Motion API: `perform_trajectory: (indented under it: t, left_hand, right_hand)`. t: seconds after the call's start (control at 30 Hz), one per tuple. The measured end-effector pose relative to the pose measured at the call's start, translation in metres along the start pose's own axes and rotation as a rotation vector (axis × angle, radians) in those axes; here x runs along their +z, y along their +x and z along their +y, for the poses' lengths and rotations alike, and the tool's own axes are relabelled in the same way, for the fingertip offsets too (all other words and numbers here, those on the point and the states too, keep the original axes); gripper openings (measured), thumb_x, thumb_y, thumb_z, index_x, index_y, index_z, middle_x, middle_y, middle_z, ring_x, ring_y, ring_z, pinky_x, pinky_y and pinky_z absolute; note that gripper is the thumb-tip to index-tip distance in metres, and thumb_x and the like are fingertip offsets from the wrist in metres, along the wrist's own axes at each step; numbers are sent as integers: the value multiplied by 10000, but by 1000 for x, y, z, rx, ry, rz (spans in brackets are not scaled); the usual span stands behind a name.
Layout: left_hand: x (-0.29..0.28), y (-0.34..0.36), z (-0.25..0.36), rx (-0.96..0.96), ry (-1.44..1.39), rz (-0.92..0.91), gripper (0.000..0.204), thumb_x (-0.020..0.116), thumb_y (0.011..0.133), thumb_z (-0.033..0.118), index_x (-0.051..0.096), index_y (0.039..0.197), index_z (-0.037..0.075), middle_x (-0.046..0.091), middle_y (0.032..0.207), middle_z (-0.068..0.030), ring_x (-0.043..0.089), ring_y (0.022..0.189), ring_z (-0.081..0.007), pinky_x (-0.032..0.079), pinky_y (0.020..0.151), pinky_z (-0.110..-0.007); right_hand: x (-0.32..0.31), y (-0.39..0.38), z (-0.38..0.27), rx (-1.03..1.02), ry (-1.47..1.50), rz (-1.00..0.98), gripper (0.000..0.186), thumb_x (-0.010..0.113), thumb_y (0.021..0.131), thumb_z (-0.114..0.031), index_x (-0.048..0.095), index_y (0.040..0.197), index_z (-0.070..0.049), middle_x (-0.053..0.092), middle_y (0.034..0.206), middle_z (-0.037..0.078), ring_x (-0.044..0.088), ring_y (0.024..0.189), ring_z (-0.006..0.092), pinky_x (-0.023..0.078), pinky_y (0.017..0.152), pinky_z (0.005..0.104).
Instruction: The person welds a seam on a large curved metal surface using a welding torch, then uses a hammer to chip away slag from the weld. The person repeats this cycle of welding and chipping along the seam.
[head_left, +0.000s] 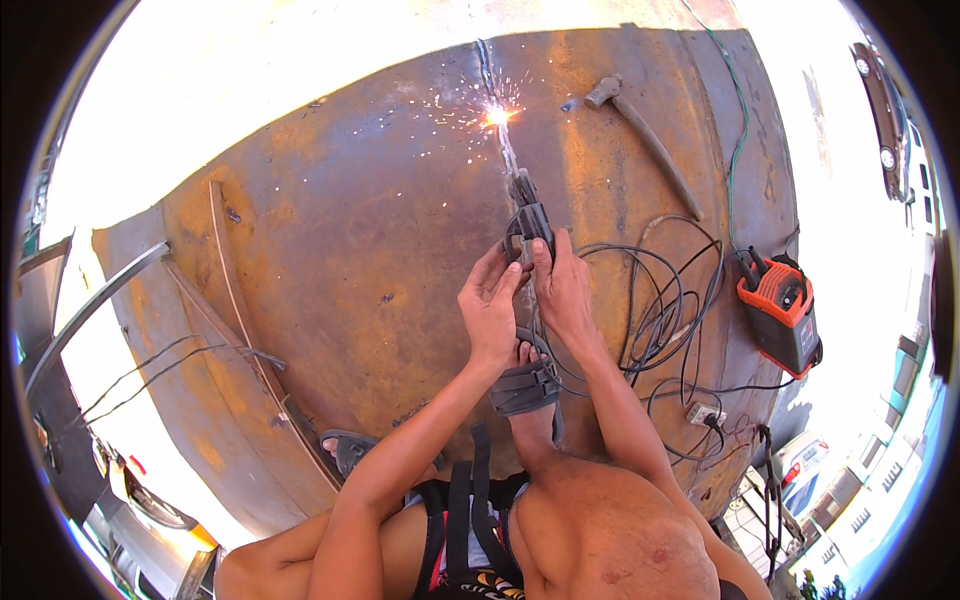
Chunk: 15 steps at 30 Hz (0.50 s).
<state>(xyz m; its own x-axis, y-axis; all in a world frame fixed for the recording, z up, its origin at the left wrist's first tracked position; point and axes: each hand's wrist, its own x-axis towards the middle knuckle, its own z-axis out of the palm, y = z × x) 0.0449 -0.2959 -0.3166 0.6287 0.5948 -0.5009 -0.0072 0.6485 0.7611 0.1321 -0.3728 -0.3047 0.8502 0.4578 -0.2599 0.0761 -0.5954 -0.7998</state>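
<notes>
Both my hands are on a black welding electrode holder (533, 212) in the middle of the view. My right hand (566, 292) wraps its grip from the right, thumb on top. From the left, my left hand (492, 300) has its fingers closed at the holder's rear part. Ahead of the holder, a bright arc (497, 116) throws sparks over a rusty curved steel plate (400, 215). The arc sits on a seam line (485, 62) that runs away from me. Glare hides the electrode's tip.
A hammer (650, 145) lies right of the seam. Black cable (640, 340) coils on the right, beside an orange and black welding machine (780, 310). Near it is a socket block (705, 414). A thin metal strip (245, 320) lies at left. My sandalled foot (525, 385) stands close behind the hands.
</notes>
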Motion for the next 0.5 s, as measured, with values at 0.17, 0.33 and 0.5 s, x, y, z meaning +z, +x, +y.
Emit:
perform_trajectory:
  t: [0.17,0.33,0.5]
  left_hand:
    - [1,0,1,-8,-4,-2,411,617,1007,25,536,1391,-95,648,1304,-191,703,1107,-253,593,991,-363]
    - [2,-1,3,-8,-2,-2,406,614,1009,25,538,1388,-97,645,1306,-193,703,1110,-257,593,991,-363]
    - [0,0,0,-8,-5,1,403,612,1010,24,539,1386,-98,643,1306,-195,702,1114,-260,594,990,-363]
  right_hand:
    - [-2,0,-2,10,-10,-7,323,497,1094,-320,528,1149,-3,700,801,251,685,787,488,507,653,546]
    - [-1,0,-1,6,-15,-3,325,497,1095,-323,527,1139,-3,697,797,254,684,787,490,505,651,547]
    - [-1,-1,-1,2,-26,8,326,495,1096,-324,527,1141,-3,696,796,256,682,788,492,503,648,549]
